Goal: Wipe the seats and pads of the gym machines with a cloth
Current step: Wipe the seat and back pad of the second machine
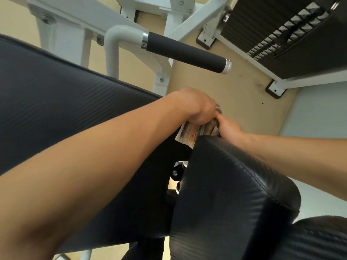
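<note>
A striped orange-and-grey cloth (189,133) is bunched at the far end of a black padded seat (231,186). My left hand (195,107) is closed over the cloth from above, its fingers hidden below. My right hand (230,129) reaches in from the right and grips the cloth's other end at the pad's far edge. A large black back pad (62,102) fills the left of the view, under my left forearm.
A black foam handle (185,53) on a white tube sticks out above the hands. The white machine frame (78,25) stands behind. A black weight stack (285,34) sits at the top right. Tan floor (249,102) lies beyond the seat. Another black pad (315,241) shows at the bottom right.
</note>
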### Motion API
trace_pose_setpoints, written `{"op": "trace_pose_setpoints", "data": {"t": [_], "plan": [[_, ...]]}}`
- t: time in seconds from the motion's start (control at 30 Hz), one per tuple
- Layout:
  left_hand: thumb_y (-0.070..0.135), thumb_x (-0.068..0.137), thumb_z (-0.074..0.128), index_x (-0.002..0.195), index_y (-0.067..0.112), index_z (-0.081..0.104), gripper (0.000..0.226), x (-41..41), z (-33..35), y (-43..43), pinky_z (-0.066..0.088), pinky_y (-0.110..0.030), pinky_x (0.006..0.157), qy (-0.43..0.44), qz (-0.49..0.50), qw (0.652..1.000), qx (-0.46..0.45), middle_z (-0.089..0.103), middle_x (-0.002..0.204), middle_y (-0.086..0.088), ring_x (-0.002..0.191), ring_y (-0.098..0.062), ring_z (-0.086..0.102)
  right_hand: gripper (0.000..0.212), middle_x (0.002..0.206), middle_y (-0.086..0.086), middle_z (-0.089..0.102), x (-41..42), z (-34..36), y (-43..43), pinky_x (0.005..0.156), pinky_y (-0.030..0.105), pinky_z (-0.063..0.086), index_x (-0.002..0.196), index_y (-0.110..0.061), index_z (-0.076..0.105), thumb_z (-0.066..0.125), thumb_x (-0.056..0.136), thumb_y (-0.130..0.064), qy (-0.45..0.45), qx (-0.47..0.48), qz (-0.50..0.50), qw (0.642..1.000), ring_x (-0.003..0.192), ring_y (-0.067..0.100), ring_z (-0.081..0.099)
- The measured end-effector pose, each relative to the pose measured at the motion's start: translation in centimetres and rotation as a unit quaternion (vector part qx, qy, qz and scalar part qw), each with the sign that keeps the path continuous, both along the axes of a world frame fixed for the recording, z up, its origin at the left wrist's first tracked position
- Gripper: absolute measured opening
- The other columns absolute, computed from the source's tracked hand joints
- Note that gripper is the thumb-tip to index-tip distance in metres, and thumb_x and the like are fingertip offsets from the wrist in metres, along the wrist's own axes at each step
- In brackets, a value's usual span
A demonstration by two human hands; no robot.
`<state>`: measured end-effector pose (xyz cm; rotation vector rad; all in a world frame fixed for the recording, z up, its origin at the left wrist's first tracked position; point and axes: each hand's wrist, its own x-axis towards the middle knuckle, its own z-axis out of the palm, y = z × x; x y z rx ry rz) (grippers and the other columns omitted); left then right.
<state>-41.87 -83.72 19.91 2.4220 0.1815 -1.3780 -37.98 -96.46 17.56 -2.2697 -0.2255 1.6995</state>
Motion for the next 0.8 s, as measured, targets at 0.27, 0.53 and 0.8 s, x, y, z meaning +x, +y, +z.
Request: {"op": "trace_pose_setpoints", "data": {"t": [0.27, 0.53, 0.8], "plan": [[0.032, 0.102, 0.05, 0.133, 0.037, 0.059, 0.033, -9.2, 7.0, 6.6, 0.051, -0.041, 0.085, -0.15, 0.083, 0.975, 0.142, 0.071, 0.113, -0.004, 0.105, -0.03, 0.064, 0.052, 0.108, -0.003, 0.071, 0.0, 4.6, 4.8, 0.1, 0.045, 0.049, 0.112, -0.024, 0.066, 0.04, 0.093, -0.063, 0.111, 0.176, 0.212, 0.955, 0.103, 0.016, 0.066], [0.028, 0.106, 0.042, 0.13, 0.045, 0.062, 0.036, -16.4, 12.2, 15.4, 0.026, -0.042, 0.116, -0.139, 0.271, 0.915, 0.264, 0.073, 0.12, -0.003, 0.117, -0.03, 0.059, 0.026, 0.094, -0.008, 0.051, -6.8, 9.4, 15.8, 0.08, 0.036, 0.041, 0.087, -0.028, 0.045, 0.036, 0.107, -0.042, 0.059, 0.341, 0.364, 0.864, 0.09, 0.015, 0.052], [0.015, 0.093, 0.048, 0.111, 0.029, 0.072, 0.033, -19.1, 13.0, 23.2, 0.011, -0.053, 0.122, -0.127, 0.325, 0.838, 0.42, 0.073, 0.108, -0.014, 0.113, -0.037, 0.062, 0.043, 0.14, 0.001, 0.055, -12.3, 10.2, 26.0, 0.104, 0.039, 0.041, 0.141, -0.02, 0.048, 0.033, 0.106, -0.04, 0.057, 0.395, 0.303, 0.866, 0.128, 0.022, 0.051]]}}
